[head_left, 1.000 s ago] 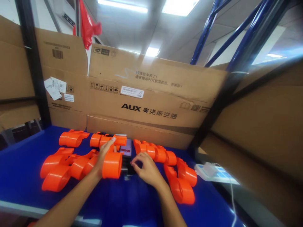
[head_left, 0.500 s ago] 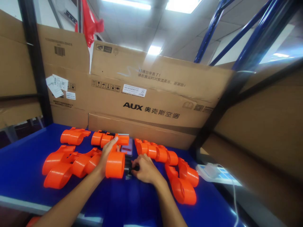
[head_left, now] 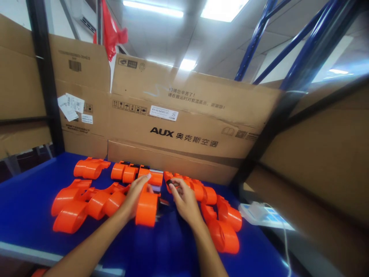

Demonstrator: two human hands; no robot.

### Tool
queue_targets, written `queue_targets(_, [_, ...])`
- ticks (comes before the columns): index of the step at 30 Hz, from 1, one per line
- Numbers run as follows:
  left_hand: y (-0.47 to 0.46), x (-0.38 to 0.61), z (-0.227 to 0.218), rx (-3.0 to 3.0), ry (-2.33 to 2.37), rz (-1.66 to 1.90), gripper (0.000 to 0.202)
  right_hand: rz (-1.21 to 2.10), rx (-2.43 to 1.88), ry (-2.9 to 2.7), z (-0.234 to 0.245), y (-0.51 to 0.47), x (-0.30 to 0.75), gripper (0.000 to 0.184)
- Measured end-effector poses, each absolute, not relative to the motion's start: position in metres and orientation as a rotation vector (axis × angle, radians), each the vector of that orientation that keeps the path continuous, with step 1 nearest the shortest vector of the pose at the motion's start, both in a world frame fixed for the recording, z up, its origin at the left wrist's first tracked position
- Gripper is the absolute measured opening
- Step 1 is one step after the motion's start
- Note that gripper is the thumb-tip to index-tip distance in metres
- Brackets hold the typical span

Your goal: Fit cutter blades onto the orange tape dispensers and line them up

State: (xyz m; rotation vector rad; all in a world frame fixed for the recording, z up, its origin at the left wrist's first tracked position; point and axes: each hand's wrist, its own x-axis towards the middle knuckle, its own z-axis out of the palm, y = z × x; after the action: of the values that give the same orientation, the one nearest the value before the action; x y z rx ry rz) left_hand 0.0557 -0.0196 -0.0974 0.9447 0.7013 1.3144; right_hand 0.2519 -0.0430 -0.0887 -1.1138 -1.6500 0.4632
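Workshop: blue racking, cardboard walls around a worktable.

Left forearm: slants from near left toward centre
Left grip: curled, thumb pointing far right
Right forearm: reaches far and leftward
Right grip: thumb and fingertips pinching

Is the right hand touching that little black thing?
Touching. The head view shows the black thing pinched at the thumb and fingertips of the right hand.
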Motion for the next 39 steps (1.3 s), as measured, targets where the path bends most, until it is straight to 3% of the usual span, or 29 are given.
queue_targets(8, [-0.027, 0.069, -0.105, 1.046, 0.65, 1.203, 0.04, 0.427, -0.963, -1.518, -0.084, -0.05, 0.245, 0.032])
queue_targets(18, [-0.032, 0.069, -0.101, 1.227, 0.65, 1.148, 0.044, 0.103, -0.999, -1.667, -0.075, -0.061, 0.24, 0.026])
queue_targets(39, [-0.033, 0.071, -0.101, 1.213, 0.569, 1.167, 0.037, 0.186, -0.979, -1.81, -0.079, -0.062, 0.238, 0.031])
